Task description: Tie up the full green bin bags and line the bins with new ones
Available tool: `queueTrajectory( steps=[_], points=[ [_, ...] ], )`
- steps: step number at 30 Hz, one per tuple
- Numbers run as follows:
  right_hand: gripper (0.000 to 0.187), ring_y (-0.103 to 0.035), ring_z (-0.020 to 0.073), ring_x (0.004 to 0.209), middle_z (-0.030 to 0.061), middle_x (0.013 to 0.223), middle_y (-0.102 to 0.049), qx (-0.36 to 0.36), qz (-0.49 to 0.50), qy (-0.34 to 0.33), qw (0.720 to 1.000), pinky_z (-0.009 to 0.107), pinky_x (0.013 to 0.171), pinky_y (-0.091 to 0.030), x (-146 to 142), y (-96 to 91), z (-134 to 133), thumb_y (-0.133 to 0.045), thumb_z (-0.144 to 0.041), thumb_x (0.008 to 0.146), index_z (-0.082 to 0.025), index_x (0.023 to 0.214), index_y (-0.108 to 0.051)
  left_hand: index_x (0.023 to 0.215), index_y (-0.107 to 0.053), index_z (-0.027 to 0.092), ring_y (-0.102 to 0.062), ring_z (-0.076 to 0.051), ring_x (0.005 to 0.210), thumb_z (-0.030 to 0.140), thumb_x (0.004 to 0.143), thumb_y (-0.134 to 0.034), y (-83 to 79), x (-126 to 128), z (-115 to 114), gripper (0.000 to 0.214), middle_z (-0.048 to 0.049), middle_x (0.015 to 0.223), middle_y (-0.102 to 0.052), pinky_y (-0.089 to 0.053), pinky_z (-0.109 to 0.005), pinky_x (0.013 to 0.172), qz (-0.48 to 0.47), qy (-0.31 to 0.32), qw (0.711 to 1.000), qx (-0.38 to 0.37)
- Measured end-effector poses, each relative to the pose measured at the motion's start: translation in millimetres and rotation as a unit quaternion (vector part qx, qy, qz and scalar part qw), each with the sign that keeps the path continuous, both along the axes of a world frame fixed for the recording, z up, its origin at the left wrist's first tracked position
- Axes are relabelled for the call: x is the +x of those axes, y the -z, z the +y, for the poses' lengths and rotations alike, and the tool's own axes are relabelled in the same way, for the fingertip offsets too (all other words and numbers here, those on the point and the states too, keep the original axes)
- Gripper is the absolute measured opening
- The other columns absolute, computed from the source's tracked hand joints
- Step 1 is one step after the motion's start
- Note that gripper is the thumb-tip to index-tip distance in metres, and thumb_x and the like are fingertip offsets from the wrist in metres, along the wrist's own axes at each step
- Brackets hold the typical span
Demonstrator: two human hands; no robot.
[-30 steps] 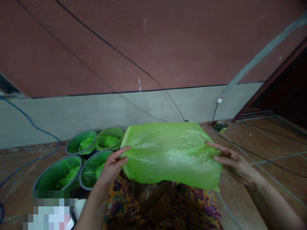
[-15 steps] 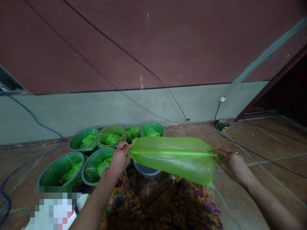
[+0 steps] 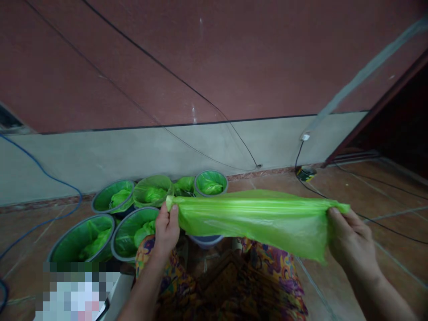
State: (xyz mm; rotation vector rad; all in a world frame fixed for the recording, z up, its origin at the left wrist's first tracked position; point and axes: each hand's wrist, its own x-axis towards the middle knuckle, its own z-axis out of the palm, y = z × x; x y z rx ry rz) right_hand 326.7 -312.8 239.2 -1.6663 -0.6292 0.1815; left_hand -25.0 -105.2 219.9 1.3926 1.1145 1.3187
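Observation:
A thin green plastic bag [image 3: 257, 218] is stretched out sideways in front of me, above my lap. My left hand [image 3: 167, 229] pinches its left end, closed on the plastic. At the far right end, my right hand [image 3: 351, 243] grips the bag, fingers closed around the bunched edge. The bag sags below the taut upper edge. Under it a grey bin [image 3: 205, 240] without a liner shows partly.
Several grey bins lined with green bags [image 3: 83, 240] stand on the tiled floor at the left, near the wall. A blue cable [image 3: 50, 178] and black cables [image 3: 368, 218] run over the floor. A white socket [image 3: 305, 137] sits on the wall. My patterned clothing [image 3: 234, 285] fills the foreground.
The bag went from a flat spread sheet to a stretched, gathered band. My right hand moved further right, pulling it longer; the left hand stayed near the bins.

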Motion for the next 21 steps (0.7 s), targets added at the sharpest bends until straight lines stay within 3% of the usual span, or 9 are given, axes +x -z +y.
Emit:
queueTrajectory(
  steps=[3,6,8,10,14,18,21],
  points=[
    [0.031,-0.044,0.0131,0.051,-0.0012,0.063,-0.051,-0.057,-0.056,0.078,0.994,0.025,0.044,-0.035,-3.1,-13.8,-8.1,-0.057,-0.053,0.082,-0.023,0.079,-0.061,0.097,-0.065,0.021,-0.06,-0.025,0.098,0.04,0.082,-0.064,-9.0,6.4,-8.7,0.025,-0.0041,0.086,-0.066,-0.045,-0.028,0.087,0.061,-0.036,0.997,0.027],
    [0.032,-0.05,0.0162,0.053,0.002,0.064,-0.058,-0.146,-0.141,0.07,0.977,0.027,0.045,-0.036,3.7,-17.7,-19.1,-0.05,-0.053,0.084,-0.024,0.085,-0.064,0.09,-0.064,0.021,-0.06,-0.025,0.087,0.04,0.083,-0.062,-12.3,9.2,-11.6,0.021,-0.0038,0.078,-0.064,-0.044,-0.03,0.082,0.113,-0.02,0.993,0.024],
    [0.035,-0.053,0.0183,0.052,0.0037,0.062,-0.061,-0.217,-0.159,0.046,0.962,0.028,0.045,-0.037,12.6,-6.9,-25.0,-0.048,-0.054,0.084,-0.024,0.087,-0.066,0.085,-0.064,0.021,-0.06,-0.025,0.081,0.04,0.084,-0.06,-2.7,11.2,-10.3,0.019,-0.0041,0.076,-0.064,-0.043,-0.031,0.079,0.152,0.024,0.988,0.007],
    [0.04,-0.057,0.0204,0.052,0.0055,0.061,-0.063,-0.266,-0.146,0.022,0.953,0.029,0.046,-0.039,21.1,15.6,-27.8,-0.047,-0.056,0.083,-0.022,0.086,-0.066,0.078,-0.065,0.021,-0.06,-0.024,0.076,0.039,0.083,-0.06,18.6,14.1,-8.6,0.019,-0.0045,0.073,-0.064,-0.042,-0.032,0.078,0.175,0.075,0.981,-0.03],
    [0.046,-0.064,0.027,0.06,0.0115,0.063,-0.067,-0.295,-0.11,0.005,0.949,0.033,0.054,-0.043,26.4,80.1,-26.3,-0.043,-0.06,0.077,-0.018,0.075,-0.063,0.075,-0.065,0.02,-0.06,-0.024,0.074,0.039,0.081,-0.064,79.2,21.3,-12.3,0.02,-0.0052,0.072,-0.066,-0.041,-0.032,0.074,0.162,0.114,0.975,-0.106],
    [0.047,-0.063,0.0258,0.064,0.0124,0.067,-0.069,-0.282,-0.084,0.002,0.956,0.033,0.058,-0.044,20.4,139.4,-21.8,-0.039,-0.061,0.081,-0.02,0.07,-0.06,0.076,-0.063,0.021,-0.061,-0.024,0.067,0.041,0.084,-0.062,127.9,31.7,-21.4,0.022,-0.005,0.065,-0.063,-0.039,-0.031,0.07,0.248,0.082,0.961,-0.089],
    [0.048,-0.06,0.0244,0.06,0.0102,0.063,-0.065,-0.277,-0.069,0.027,0.958,0.034,0.058,-0.042,16.3,170.8,-15.1,-0.038,-0.062,0.081,-0.02,0.072,-0.059,0.09,-0.064,0.019,-0.063,-0.024,0.067,0.04,0.09,-0.055,152.9,46.7,-27.0,0.023,-0.0055,0.065,-0.063,-0.041,-0.03,0.067,0.371,0.057,0.923,-0.083]
  ],
)
